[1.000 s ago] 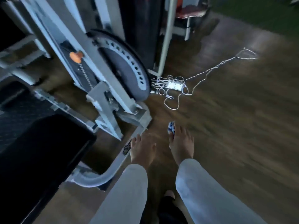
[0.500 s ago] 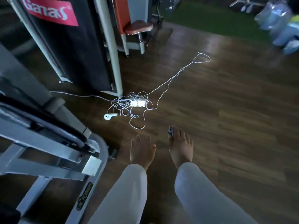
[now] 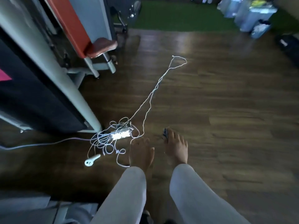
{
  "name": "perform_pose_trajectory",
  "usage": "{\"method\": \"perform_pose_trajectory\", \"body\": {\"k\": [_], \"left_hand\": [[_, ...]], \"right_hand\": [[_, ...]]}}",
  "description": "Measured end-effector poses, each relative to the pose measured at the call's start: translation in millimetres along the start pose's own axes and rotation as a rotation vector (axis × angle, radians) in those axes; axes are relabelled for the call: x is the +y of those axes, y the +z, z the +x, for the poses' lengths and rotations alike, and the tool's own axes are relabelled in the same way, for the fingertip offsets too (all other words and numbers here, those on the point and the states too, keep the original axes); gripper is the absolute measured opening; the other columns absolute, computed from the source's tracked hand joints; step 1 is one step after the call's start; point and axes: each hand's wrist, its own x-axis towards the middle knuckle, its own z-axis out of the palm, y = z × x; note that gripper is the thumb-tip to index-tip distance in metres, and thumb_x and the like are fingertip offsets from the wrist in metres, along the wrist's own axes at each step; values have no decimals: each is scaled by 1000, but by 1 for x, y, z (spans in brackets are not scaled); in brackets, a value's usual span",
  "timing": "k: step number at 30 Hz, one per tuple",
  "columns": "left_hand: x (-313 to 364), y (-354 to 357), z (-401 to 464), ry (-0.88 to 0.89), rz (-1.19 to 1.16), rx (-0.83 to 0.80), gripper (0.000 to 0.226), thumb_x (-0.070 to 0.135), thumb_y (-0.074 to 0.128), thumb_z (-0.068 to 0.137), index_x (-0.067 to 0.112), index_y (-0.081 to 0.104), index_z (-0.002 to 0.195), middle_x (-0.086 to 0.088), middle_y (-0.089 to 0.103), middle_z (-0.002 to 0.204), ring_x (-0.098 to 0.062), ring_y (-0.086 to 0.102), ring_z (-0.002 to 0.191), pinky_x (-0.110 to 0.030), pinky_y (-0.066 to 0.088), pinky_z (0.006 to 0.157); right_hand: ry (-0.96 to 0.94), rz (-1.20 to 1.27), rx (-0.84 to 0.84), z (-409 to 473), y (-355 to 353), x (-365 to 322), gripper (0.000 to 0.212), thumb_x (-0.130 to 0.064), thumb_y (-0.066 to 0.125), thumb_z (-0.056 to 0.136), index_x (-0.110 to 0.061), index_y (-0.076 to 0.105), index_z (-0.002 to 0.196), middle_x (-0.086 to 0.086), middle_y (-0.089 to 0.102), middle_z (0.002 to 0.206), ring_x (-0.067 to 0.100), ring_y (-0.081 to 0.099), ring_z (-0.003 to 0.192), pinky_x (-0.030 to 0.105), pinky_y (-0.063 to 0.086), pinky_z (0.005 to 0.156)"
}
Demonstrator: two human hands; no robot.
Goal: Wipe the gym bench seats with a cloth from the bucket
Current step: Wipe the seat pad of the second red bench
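Both hands extend forward, apparently in transit. Left hand [image 3: 141,153]: fingers loosely together, empty. Right hand [image 3: 176,147] pinches a small dark patterned cloth [image 3: 165,133]. Brown padded seat [image 3: 102,46]: far left, above the floor.

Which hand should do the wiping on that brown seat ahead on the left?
Right, probably: the right hand pinches a small dark bundle, seemingly the cloth. The left hand is nearer the brown seat but holds nothing.
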Motion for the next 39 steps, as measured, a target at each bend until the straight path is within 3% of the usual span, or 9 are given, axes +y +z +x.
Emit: {"method": "perform_pose_trajectory", "body": {"k": [2, 4, 8, 16, 18, 22, 29, 33, 39], "left_hand": [[10, -16, 43, 29, -28, 27, 42, 33, 43, 87, 10, 57, 119, -13, 60, 119, -33, 57, 109, -43, 45, 92], [22, -32, 89, 66, -50, 26, 43, 33, 46, 90, 10, 50, 127, -14, 53, 128, -31, 50, 119, -41, 40, 98], [47, -57, 197, 103, -56, -32, 52, 37, 34, 97, 16, 26, 144, -9, 28, 150, -27, 22, 140, -39, 19, 112], [74, -124, 403, 83, -80, 2, 51, 36, 33, 97, 15, 28, 143, -8, 33, 146, -26, 25, 137, -40, 23, 109], [67, -141, 447, 34, -113, -9, 52, 37, 34, 98, 16, 26, 144, -8, 30, 149, -27, 22, 140, -42, 20, 112], [39, -181, 541, -52, -125, 0, 51, 38, 32, 99, 16, 25, 145, -8, 27, 152, -26, 22, 141, -41, 19, 113], [-8, -259, 717, -123, -115, 27, 51, 36, 31, 99, 15, 26, 145, -10, 25, 153, -28, 19, 142, -42, 18, 114], [-26, -290, 808, -173, -127, 32, 51, 37, 31, 99, 15, 27, 144, -10, 27, 152, -29, 21, 141, -44, 21, 113], [-62, -331, 938, -328, -217, 11, 52, 38, 26, 100, 16, 20, 147, -8, 20, 155, -28, 15, 143, -41, 17, 115]], "right_hand": [[43, -61, 17, 41, 8, 10, 28, -25, 52, 77, -9, 67, 94, 10, 67, 71, 31, 63, 59, 35, 50, 51], [69, -109, 28, 85, 16, 22, 32, -27, 47, 76, -10, 68, 93, 7, 67, 71, 29, 63, 58, 34, 50, 49], [99, -91, -1, 180, 34, 49, 33, -12, 80, 65, -7, 66, 94, 10, 67, 72, 32, 63, 59, 37, 51, 52], [30, -79, -67, 410, 83, 65, 28, -18, 71, 75, -8, 65, 101, 9, 68, 79, 31, 64, 64, 39, 51, 56], [24, -39, -112, 458, 98, 57, 37, -16, 72, 77, -8, 62, 112, 12, 68, 93, 34, 65, 79, 42, 50, 69], [12, 14, -231, 557, 138, 30, 44, -29, 43, 95, -17, 38, 137, 6, 51, 130, 27, 46, 118, 38, 31, 97], [-90, 42, -163, 738, 216, -24, 39, -11, 72, 75, -9, 61, 113, 13, 67, 95, 37, 63, 83, 44, 48, 71], [-115, 61, -226, 834, 251, -50, 34, -21, 57, 86, -10, 58, 119, 11, 65, 109, 35, 61, 94, 43, 46, 79], [-303, 52, -266, 977, 321, -83, 38, -12, 78, 69, -6, 65, 104, 15, 70, 89, 36, 66, 73, 43, 52, 63]]}}
